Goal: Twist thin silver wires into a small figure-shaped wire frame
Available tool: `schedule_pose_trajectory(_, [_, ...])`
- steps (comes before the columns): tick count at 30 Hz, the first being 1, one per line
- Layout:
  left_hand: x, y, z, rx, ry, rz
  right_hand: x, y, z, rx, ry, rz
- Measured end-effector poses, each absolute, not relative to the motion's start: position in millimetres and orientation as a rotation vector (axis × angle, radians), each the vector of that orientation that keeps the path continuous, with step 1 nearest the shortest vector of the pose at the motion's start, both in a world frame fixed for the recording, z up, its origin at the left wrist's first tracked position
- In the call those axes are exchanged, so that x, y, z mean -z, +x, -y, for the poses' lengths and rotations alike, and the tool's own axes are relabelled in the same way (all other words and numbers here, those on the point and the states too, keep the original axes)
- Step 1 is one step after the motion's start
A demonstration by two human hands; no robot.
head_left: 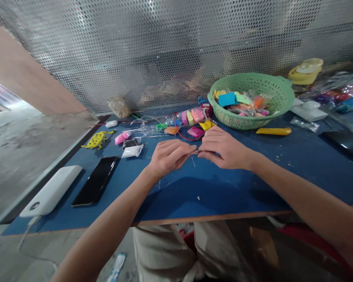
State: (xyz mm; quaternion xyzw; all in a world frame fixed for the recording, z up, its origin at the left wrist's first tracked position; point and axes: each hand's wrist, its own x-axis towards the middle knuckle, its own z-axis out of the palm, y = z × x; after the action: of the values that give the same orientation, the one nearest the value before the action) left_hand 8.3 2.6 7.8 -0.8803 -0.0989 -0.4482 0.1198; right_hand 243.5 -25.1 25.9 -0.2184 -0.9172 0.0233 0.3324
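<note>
Near the middle of the blue table (176, 196), my left hand (171, 156) and my right hand (223, 148) meet at the fingertips. Both are closed in a pinch on a tiny dark object (197, 151) between them, too small to name. Just beyond my hands lie a magenta packet (195, 132), a yellow packet (207, 125) and an orange packet (171, 130). A thin red loop (176, 127) curves beside them. To the left of my left hand are a white packet (132, 151), a black packet (131, 142) and a pink packet (122, 137).
A green basket (244, 123) of colourful packets stands at the back right, a yellow cutter (273, 131) before it. At left lie a black phone (95, 181), a white power bank (51, 190) and a yellow spotted toy (97, 140). Perforated metal (153, 55) rises behind.
</note>
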Motion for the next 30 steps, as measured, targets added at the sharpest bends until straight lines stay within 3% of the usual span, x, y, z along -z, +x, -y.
schedule_pose_trajectory(5, [-13, 13, -3, 1.347, -2.717, 0.571, -26, 246, 20, -0.394, -0.591, 2.333])
schedule_pose_trajectory(11, [-11, 14, -3, 1.334, -2.747, 0.494, -22, 248, 17, -1.005, -0.611, 2.268])
schedule_pose_trajectory(17, [-8, 12, -5, 1.258, -2.740, 0.435, -23, 246, 18, -1.017, -0.555, 2.366])
schedule_pose_trajectory(20, [-11, 10, -5, 1.183, -2.838, 0.520, -22, 246, 18, -0.860, -0.571, 2.449])
schedule_pose_trajectory(26, [-23, 7, -4, 0.826, -3.401, 0.757, -18, 247, 15, 0.077, -0.696, 2.654])
schedule_pose_trajectory(30, [-24, 9, -4, 0.784, -3.392, 0.799, -15, 248, 13, 0.374, -0.709, 2.735])
